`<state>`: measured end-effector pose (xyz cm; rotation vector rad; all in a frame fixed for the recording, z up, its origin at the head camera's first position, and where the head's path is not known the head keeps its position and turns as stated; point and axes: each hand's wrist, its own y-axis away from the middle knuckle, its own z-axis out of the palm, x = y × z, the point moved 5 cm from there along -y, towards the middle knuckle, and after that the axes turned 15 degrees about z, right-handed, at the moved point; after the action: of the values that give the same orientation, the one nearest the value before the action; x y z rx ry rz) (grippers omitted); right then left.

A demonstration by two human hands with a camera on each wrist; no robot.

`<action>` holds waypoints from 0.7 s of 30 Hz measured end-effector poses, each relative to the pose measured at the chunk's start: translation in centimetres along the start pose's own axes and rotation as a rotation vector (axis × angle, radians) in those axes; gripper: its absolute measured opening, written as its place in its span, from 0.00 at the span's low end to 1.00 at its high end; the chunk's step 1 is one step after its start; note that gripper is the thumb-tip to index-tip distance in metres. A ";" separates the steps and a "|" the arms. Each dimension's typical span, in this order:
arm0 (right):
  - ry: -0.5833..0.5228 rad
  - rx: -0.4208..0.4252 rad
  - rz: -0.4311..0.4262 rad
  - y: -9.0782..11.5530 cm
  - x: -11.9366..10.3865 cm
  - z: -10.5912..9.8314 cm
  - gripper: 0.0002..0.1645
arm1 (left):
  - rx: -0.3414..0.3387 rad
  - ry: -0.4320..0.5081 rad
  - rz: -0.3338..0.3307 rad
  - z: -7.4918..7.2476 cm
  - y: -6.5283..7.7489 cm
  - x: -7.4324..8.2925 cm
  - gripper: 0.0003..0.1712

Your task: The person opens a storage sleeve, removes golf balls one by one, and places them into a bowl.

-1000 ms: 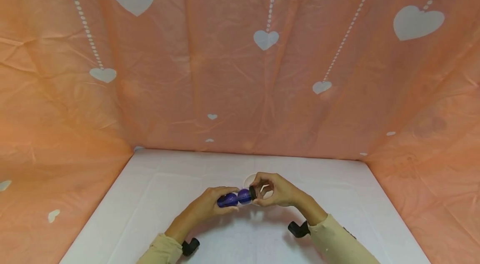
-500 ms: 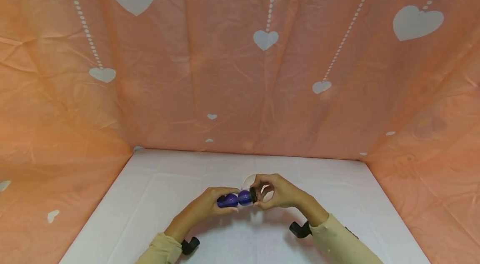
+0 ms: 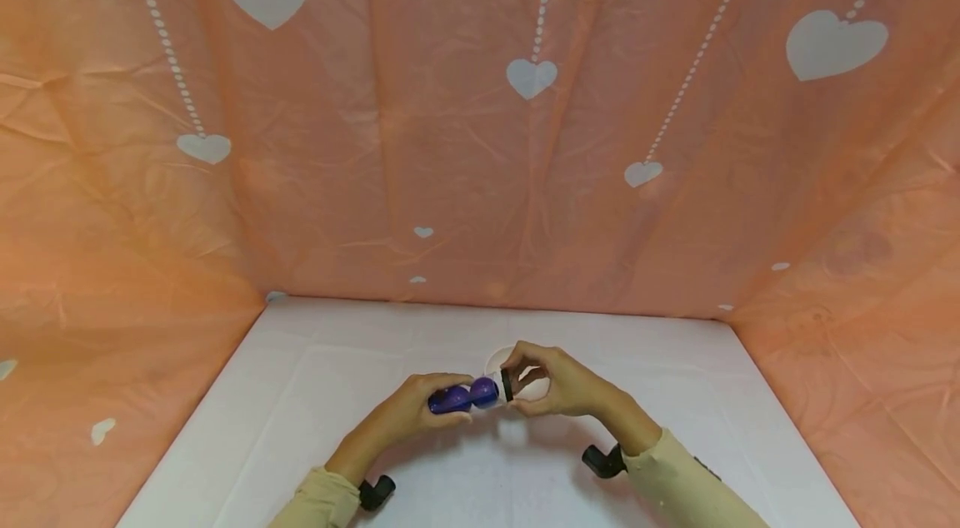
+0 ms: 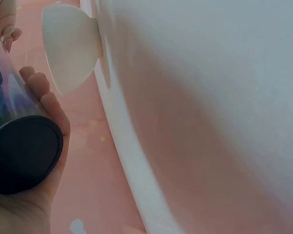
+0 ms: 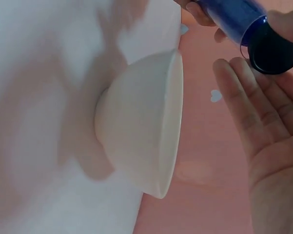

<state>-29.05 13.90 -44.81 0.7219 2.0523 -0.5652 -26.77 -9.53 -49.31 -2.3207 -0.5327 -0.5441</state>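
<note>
Above the table, my left hand (image 3: pixel 420 401) grips a clear cylindrical container (image 3: pixel 452 400) that shows purple-blue, rounded shapes. Its black round base (image 4: pixel 27 155) faces the left wrist camera. At the other end, my right hand (image 3: pixel 561 382) pinches the black lid (image 3: pixel 507 385) between thumb and fingers. A whitish, clear stretch shows between the purple part and the lid. In the right wrist view the lid (image 5: pixel 274 51) meets the blue body (image 5: pixel 234 19), with a thin clear rim beside it; I cannot tell whether they are fully joined.
A cream bowl (image 3: pixel 495 359) stands on the white table (image 3: pixel 360 345) just behind the hands, partly hidden by the right one. Orange sheets with white hearts (image 3: pixel 532 79) wall in the back and both sides. Black wrist devices (image 3: pixel 602 461) hang under the forearms.
The container's purple part has shifted slightly left with my left hand, and a whitish gap now shows before the black lid. The right hand has barely moved.
</note>
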 end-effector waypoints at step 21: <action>-0.021 0.214 0.074 4.2 3.4 -2.3 0.29 | -0.013 -0.095 -0.039 -0.5 0.1 0.2 0.28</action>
<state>-29.18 19.36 -46.98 0.9086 1.9554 -0.7540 -26.72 -9.89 -48.94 -2.3624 -0.6224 -0.4581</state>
